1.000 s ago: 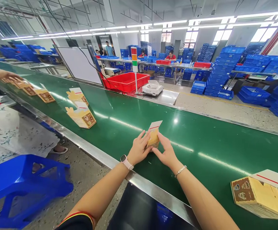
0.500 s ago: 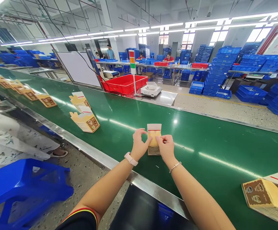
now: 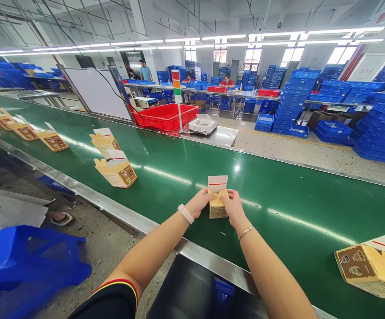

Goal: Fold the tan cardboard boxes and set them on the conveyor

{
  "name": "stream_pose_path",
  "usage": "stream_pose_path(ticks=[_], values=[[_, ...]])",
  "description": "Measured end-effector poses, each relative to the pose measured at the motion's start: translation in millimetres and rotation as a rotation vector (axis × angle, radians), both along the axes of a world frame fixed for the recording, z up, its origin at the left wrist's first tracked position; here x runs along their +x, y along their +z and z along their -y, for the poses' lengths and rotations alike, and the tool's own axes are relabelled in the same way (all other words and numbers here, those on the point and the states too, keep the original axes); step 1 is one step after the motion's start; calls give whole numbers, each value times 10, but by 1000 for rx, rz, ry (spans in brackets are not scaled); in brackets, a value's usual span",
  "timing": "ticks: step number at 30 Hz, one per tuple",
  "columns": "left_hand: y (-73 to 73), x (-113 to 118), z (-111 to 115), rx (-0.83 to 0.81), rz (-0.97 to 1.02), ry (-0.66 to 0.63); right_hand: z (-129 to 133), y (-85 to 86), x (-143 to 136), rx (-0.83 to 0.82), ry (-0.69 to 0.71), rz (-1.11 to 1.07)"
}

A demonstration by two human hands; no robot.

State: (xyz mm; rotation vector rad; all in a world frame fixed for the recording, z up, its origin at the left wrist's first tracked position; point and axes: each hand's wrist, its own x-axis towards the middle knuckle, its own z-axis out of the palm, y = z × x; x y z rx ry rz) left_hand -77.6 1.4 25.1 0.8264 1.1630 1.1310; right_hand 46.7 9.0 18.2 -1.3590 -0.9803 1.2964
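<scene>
A small yellow-brown carton (image 3: 218, 210) stands on the green conveyor belt (image 3: 165, 195) in front of me, its white flap with a red stripe raised at the back. My left hand (image 3: 200, 201) grips the carton's left side, thumb on the top flaps. On the right side my right hand (image 3: 232, 204) holds it the same way, thumb pressed on the flaps. The two thumbs nearly meet over the top. What lies inside the carton is hidden.
Two open cartons (image 3: 118, 170) stand left on the belt, with several more farther left. Another carton (image 3: 361, 269) is at the right. A metal rail edges the belt. Beyond are a red bin (image 3: 167, 118) and a scale (image 3: 203, 126); a blue stool (image 3: 29, 266) stands lower left.
Both hands have closed in around the carton's sides, and its top flaps are folded lower. The view has shifted slightly, and the person at the left edge shows less.
</scene>
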Motion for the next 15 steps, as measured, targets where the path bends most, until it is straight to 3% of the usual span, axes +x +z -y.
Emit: stream_pose_path(ticks=[5, 8, 12, 15], values=[[-119, 92, 122, 136, -51, 147, 94, -18, 123, 15, -53, 17], [-264, -95, 313, 244, -144, 332, 261, -37, 277, 89, -159, 78], [-391, -808, 495, 406, -485, 754, 479, -27, 551, 456, -289, 259], [-332, -1503, 457, 316, -705, 1093, 545, 105, 691, 742, -265, 277]])
